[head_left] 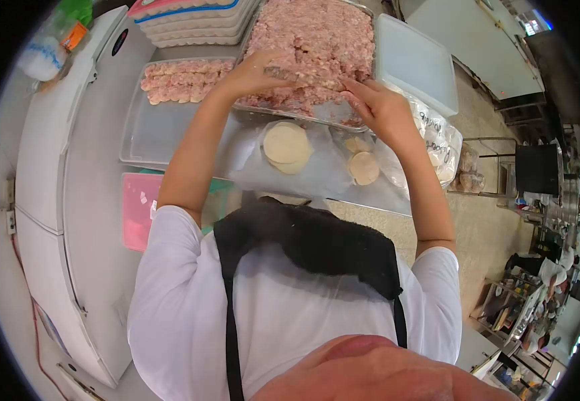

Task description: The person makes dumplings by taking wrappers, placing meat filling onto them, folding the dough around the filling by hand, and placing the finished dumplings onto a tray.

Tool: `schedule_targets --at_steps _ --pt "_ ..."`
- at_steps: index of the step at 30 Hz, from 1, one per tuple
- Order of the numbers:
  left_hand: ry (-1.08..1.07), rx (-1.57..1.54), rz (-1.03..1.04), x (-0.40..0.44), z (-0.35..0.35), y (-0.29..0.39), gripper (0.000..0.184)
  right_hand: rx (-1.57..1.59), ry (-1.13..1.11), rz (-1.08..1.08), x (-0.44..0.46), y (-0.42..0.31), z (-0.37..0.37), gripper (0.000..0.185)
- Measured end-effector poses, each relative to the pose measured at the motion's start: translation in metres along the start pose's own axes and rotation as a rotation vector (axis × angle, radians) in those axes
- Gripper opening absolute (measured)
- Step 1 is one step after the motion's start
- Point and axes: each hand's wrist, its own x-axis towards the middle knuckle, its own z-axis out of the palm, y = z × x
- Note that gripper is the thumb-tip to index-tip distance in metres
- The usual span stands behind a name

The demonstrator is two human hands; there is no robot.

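Note:
A large tray of pinkish ground meat [310,33] stands at the top centre. Over its near part, my left hand [258,75] reaches in from the left with fingers curved at the meat. My right hand [375,101] is at the tray's near right, thumb and forefinger close together at the meat; what they hold is too small to name. Nearer my body, a stack of round dough wrappers [286,146] lies on plastic, and a smaller stack [363,168] lies to its right. Rows of filled pieces [183,81] sit in a shallow tray [163,134] on the left.
Stacked trays with a blue edge [199,27] stand at the upper left. A translucent lidded container [415,63] and wrapped packs [440,144] are at the right. A pink container [137,214] sits low left, beside a white freezer [96,200].

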Motion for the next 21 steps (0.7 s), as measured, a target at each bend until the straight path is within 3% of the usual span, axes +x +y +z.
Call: schedule_targets --at_steps 3,4,7,10,12,15,16,18,19,20,21 --pt "0.026 -0.005 0.131 -0.002 -0.007 -0.027 0.08 0.017 -0.039 -0.01 0.015 0.006 -0.008 0.026" --pt "0.071 -0.006 0.172 -0.005 -0.012 -0.029 0.076 -0.023 -0.073 0.086 0.019 -0.002 -0.021 0.026" --pt "-0.001 -0.107 0.088 -0.027 -0.039 -0.013 0.079 0.327 -0.046 0.109 0.022 -0.022 -0.018 0.026" --pt "-0.053 -0.465 0.044 -0.022 -0.041 -0.046 0.062 0.29 -0.098 0.092 0.029 -0.049 0.028 0.03" --pt "0.025 -0.36 0.022 -0.023 -0.048 -0.074 0.059 0.248 -0.148 0.076 0.037 -0.047 0.047 0.032" --pt "0.204 -0.172 0.052 -0.059 -0.072 -0.094 0.056 0.442 -0.068 0.269 0.03 -0.039 0.063 0.03" --pt "0.275 -0.104 0.07 -0.074 -0.082 -0.102 0.055 0.417 -0.034 0.245 0.023 -0.036 0.065 0.03" --pt "0.209 -0.076 -0.074 -0.09 -0.099 -0.163 0.054 0.574 -0.03 0.445 0.003 -0.023 0.077 0.031" --pt "0.176 -0.063 -0.147 -0.102 -0.104 -0.196 0.054 0.6 0.007 0.417 -0.01 -0.009 0.086 0.03" --pt "0.281 0.008 -0.182 -0.118 -0.104 -0.223 0.052 0.628 0.045 0.392 -0.018 -0.001 0.092 0.03" --pt "0.383 0.079 -0.215 -0.133 -0.101 -0.249 0.05 0.673 0.037 0.506 -0.022 -0.007 0.088 0.029"
